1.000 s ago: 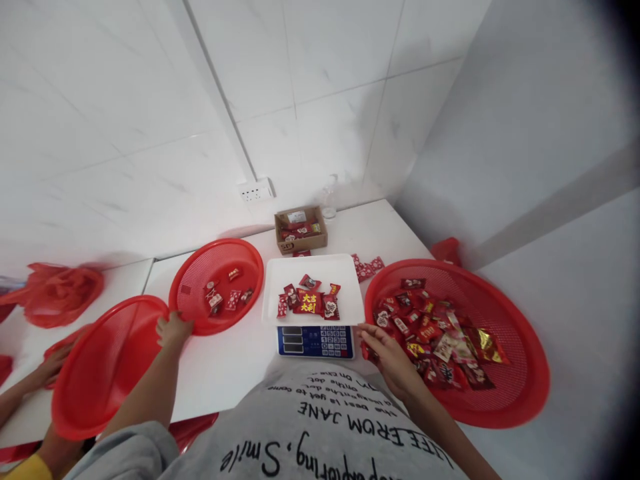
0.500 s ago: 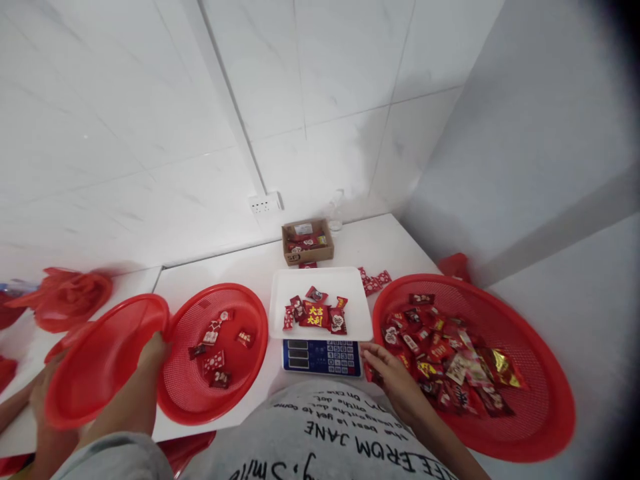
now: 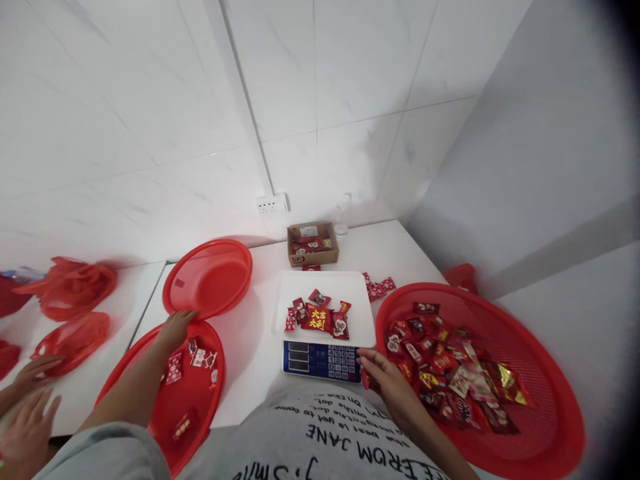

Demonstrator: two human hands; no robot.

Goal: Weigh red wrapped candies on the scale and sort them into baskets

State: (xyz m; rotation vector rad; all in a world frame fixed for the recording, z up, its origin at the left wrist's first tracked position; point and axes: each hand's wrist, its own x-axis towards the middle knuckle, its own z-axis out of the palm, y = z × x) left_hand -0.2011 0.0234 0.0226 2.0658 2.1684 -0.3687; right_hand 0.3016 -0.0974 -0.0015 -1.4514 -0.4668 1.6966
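Observation:
My left hand (image 3: 175, 328) lies on the near rim of an empty red basket (image 3: 213, 267), fingers curled over it. Just below it a second red basket (image 3: 165, 413) holds a few red candies (image 3: 197, 357) and hangs over the table's front edge. My right hand (image 3: 387, 383) rests between the blue scale (image 3: 320, 360) and a large red basket (image 3: 540, 413) with several candies. Its fingers cover a small red candy (image 3: 367, 380), partly hidden. The scale's white tray (image 3: 345, 287) carries several red candies (image 3: 317, 317).
A cardboard box (image 3: 313, 243) with candies, a small clear bottle (image 3: 341, 217) and a wall socket (image 3: 273, 202) are at the back. Loose candies (image 3: 377, 287) lie beside the tray. Red plastic bags (image 3: 75, 290) and another person's hands (image 3: 30, 413) are at the left.
The empty basket moved from the left to the back of the table. The basket with the few candies slid toward me and to the left. My right hand stayed put.

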